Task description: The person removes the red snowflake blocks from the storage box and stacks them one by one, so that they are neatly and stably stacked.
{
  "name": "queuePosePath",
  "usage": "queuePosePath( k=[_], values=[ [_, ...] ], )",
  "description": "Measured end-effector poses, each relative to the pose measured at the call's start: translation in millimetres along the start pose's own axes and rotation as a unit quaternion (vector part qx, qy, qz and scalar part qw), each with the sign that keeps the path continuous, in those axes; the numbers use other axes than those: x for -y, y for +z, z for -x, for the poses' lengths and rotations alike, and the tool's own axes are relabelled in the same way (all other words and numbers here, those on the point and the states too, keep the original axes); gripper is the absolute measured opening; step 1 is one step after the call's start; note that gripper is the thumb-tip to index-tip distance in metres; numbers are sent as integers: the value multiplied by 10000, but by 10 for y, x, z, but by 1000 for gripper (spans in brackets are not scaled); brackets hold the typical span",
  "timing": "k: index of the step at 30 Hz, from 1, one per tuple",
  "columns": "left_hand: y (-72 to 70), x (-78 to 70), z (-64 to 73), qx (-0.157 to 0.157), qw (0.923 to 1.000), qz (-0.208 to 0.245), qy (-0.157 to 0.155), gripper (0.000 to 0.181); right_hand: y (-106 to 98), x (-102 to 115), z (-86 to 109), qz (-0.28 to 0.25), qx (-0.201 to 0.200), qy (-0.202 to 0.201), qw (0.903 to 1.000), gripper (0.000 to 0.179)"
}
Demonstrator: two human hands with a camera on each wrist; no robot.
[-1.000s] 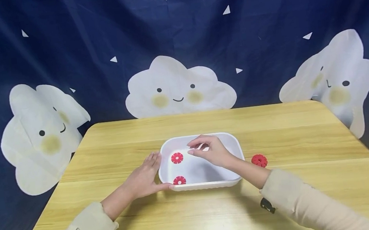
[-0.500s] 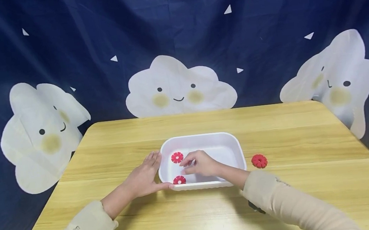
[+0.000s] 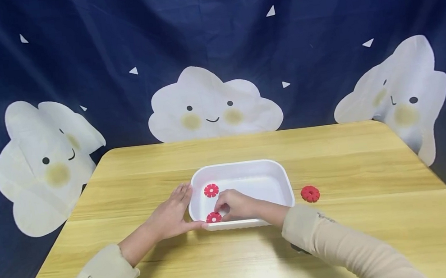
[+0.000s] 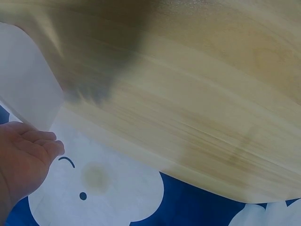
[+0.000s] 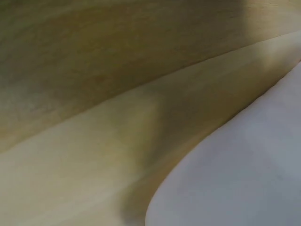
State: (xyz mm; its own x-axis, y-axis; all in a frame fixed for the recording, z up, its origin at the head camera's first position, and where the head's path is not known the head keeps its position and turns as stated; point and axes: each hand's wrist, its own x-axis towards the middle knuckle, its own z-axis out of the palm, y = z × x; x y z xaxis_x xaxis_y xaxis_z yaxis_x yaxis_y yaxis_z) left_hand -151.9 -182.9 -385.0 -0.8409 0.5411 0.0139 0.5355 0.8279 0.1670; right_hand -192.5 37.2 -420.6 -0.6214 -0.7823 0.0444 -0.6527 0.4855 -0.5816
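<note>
A white rectangular tray (image 3: 246, 168) sits on the table, with two red notched plastic discs in its left part. The far disc (image 3: 211, 190) lies flat and apart from both hands. My right hand (image 3: 236, 204) reaches into the tray, its bent index fingertip at the right edge of the near disc (image 3: 213, 217); a gap shows between finger and thumb. The tray's near wall partly hides that disc. My left hand (image 3: 173, 213) rests along the tray's left side, fingers extended, thumb on the near-left corner. The left wrist view shows this hand (image 4: 26, 160) beside the tray (image 4: 23, 70).
Outside the tray on the right, another red notched disc (image 3: 310, 193) lies on the wooden table (image 3: 252, 262); it looks thicker, perhaps stacked. A dark blue curtain (image 3: 296, 22) with white clouds hangs behind. In the right wrist view only the tray (image 5: 244, 174) and tabletop show.
My right hand has moved down and left inside the tray, from its middle to the near disc. The left hand and the discs stay in place; the head view shifts slightly.
</note>
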Motion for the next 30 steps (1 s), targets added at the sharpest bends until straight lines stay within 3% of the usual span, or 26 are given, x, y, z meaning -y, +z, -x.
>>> queuePosePath(
  k=[8, 23, 30],
  values=[
    [3, 0, -1, 14, 10000, 12, -18, 100, -9, 30, -7, 144, 30, 203, 9997, 16],
    [1, 15, 19, -86, 9999, -129, 71, 103, -57, 26, 40, 262, -458, 581, 9969, 14],
    [12, 0, 24, -107, 9999, -69, 61, 103, -61, 40, 57, 252, -424, 773, 9958, 15]
  ],
)
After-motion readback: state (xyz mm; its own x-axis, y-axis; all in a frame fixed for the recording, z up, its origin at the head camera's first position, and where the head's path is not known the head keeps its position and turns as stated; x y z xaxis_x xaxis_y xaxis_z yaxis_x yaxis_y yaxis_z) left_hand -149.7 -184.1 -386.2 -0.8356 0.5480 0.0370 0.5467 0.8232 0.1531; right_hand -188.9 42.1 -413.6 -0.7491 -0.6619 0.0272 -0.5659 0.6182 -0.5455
